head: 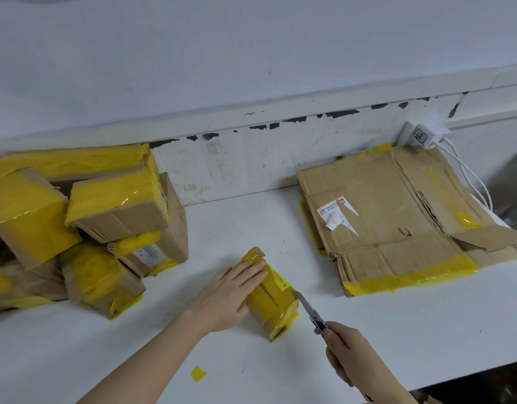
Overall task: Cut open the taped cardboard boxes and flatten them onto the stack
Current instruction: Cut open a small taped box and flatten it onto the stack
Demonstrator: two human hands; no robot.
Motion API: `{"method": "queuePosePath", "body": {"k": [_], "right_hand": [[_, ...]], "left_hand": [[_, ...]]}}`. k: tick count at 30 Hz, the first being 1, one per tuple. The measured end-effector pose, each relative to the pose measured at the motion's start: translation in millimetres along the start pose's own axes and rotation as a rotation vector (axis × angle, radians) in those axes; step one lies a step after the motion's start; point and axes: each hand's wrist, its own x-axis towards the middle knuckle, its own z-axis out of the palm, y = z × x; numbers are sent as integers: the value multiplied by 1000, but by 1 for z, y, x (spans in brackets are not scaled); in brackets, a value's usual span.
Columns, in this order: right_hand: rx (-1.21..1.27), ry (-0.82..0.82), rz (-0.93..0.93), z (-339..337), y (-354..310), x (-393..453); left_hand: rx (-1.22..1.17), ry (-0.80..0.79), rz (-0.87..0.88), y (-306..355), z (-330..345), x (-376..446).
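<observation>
We judge the job well short of halfway; on the right of the white table (368, 330) lies the stack of flattened cardboard (397, 223), only a few sheets deep as far as we can tell, while on the left a pile of taped boxes (85, 217) waits uncut, at least six of them; between the two sits the small yellow-taped box (270, 295) now in work; our left hand (226, 295) presses flat on its top, fingers extended and close together; our right hand (346, 354) is wrapped around the handle of the utility knife (311, 312), its blade tip touching the box's right edge; a slit already shows along the top, so cutting is begun but flattening is not; a yellow tape scrap (198, 373) lies near the front edge.
</observation>
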Motion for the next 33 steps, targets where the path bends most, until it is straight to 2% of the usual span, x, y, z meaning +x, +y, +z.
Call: {"method": "queuePosePath", "body": {"k": [6,11,15,18,28,33], "right_hand": [[20,-2,2,-5,6,-2],[-3,-24,12,-5,4,8],[-40,15,-49,-3,-11,19],[-126,70,-119,1,-16,33],[-373,38,-215,7,-27,64],[-391,-56,-243,-10,-20,63]], "left_hand": [[106,74,-107,12,-1,-5],[23,214,-372,26,11,5],[-34,244,-544,33,18,18],[-15,232,-554,36,23,16],[-49,188,-578,36,24,15],[-16,170,-610,38,23,19]]}}
